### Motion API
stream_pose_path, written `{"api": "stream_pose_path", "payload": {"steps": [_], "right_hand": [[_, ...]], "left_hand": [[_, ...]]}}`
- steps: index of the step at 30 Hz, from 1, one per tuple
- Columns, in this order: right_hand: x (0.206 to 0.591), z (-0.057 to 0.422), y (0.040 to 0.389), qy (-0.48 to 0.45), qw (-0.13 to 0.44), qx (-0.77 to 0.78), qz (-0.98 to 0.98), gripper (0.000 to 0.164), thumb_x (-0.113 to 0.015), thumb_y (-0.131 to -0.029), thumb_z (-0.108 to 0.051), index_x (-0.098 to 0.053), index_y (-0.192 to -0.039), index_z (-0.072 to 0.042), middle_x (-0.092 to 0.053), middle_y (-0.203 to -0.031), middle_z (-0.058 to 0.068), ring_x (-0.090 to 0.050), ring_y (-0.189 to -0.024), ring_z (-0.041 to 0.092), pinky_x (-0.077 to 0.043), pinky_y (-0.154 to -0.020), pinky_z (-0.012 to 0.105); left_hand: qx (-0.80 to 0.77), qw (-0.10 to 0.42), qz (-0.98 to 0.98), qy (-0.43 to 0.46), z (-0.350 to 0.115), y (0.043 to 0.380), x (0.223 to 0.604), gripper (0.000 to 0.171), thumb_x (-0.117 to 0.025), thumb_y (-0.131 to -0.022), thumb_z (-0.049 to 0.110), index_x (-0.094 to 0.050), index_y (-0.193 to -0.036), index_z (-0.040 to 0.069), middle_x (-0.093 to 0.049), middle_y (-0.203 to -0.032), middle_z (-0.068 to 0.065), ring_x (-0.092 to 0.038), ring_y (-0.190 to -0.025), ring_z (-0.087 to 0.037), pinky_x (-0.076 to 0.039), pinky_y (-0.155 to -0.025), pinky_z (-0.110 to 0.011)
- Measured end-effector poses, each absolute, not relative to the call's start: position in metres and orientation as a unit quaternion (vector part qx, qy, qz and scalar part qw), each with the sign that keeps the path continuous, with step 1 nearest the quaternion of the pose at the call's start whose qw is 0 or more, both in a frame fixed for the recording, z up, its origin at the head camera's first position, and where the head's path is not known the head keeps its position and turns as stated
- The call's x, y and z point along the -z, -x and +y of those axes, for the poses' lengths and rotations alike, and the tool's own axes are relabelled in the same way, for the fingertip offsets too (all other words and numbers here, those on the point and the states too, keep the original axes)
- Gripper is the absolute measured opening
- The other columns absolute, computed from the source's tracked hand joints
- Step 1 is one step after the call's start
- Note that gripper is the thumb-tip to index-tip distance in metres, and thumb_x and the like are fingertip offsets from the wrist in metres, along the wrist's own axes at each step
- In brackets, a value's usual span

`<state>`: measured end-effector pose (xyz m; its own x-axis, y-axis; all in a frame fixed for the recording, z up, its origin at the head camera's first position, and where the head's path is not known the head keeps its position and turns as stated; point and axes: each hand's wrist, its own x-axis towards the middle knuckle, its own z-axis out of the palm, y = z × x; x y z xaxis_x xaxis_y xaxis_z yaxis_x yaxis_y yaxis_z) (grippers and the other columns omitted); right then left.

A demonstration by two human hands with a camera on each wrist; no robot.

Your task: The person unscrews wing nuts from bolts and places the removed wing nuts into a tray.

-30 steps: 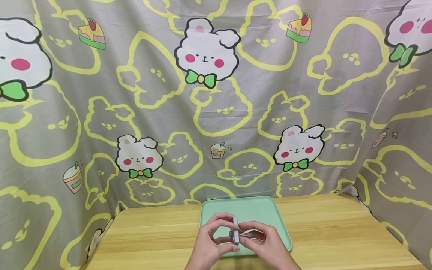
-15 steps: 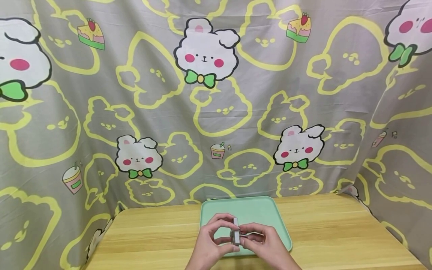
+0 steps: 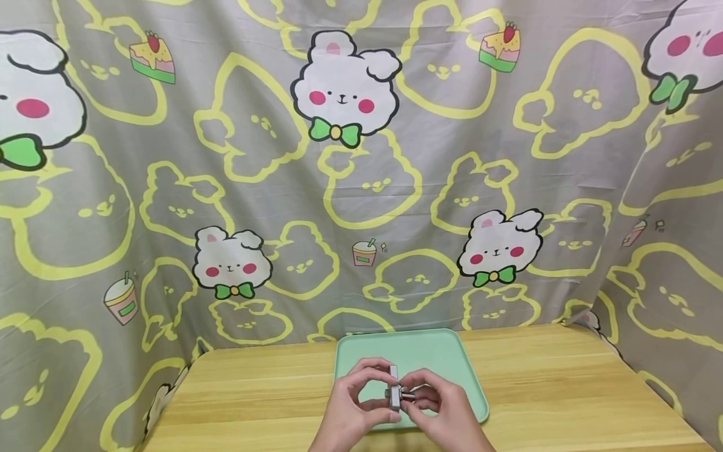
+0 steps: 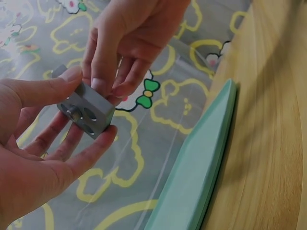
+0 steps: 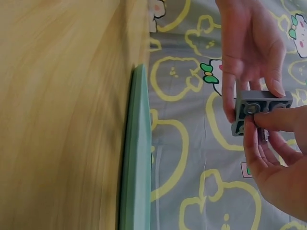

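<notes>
My left hand [image 3: 353,402] holds a small grey block [image 4: 91,108] by its edges, thumb on one side and fingertips on the other, over the green tray. Several round holes show in the block's face in the left wrist view. Through one hole runs a metal bolt [image 3: 408,395], its threaded shank [image 5: 265,135] sticking out on the right side. My right hand [image 3: 443,402] pinches at the bolt close against the block's right face, with thumb and index fingertips. Those fingertips hide what lies between them there.
Below the hands, a light green tray [image 3: 469,370] with a raised rim lies on the wood-grain table [image 3: 254,389]. A grey curtain [image 3: 361,188] with cartoon rabbits hangs behind the table and along both sides.
My right hand's fingers have shifted slightly around the bolt, and more of its shank shows between them. The left hand and the block stay nearly in place.
</notes>
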<state>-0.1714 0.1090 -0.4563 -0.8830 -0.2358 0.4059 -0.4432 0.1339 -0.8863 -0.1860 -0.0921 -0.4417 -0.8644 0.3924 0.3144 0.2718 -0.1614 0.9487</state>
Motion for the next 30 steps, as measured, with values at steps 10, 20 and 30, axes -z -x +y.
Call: {"api": "stream_pose_path", "payload": {"steps": [10, 20, 30], "right_hand": [[0.465, 0.102, 0.172, -0.311, 0.265, -0.512, -0.755, 0.042, -0.079, -0.082, 0.011, -0.065, -0.104, -0.022, -0.065, -0.096, -0.010, -0.067, -0.082, 0.006, -0.062, -0.063, 0.023], [0.467, 0.102, 0.174, -0.351, 0.345, -0.469, -0.733, 0.038, -0.080, -0.080, 0.011, -0.066, -0.095, -0.020, -0.066, -0.103, -0.004, -0.064, -0.088, 0.009, -0.056, -0.073, 0.014], [0.472, 0.099, 0.182, -0.422, 0.441, -0.392, -0.688, 0.015, -0.060, -0.105, -0.017, -0.066, -0.091, -0.013, -0.064, -0.104, 0.007, -0.066, -0.085, 0.018, -0.057, -0.074, 0.014]], "left_hand": [[-0.726, 0.054, 0.634, -0.262, -0.095, 0.187, 0.441, 0.044, -0.088, -0.075, -0.004, -0.069, -0.115, -0.007, -0.051, -0.137, -0.025, -0.055, -0.125, -0.032, -0.061, -0.091, -0.049], [-0.743, 0.060, 0.611, -0.265, -0.099, 0.188, 0.441, 0.046, -0.087, -0.076, -0.005, -0.066, -0.116, -0.010, -0.051, -0.136, -0.025, -0.055, -0.125, -0.027, -0.061, -0.090, -0.053], [-0.754, 0.066, 0.605, -0.248, -0.100, 0.188, 0.439, 0.046, -0.084, -0.077, -0.009, -0.064, -0.118, -0.015, -0.053, -0.136, -0.019, -0.055, -0.127, -0.027, -0.061, -0.089, -0.056]]}}
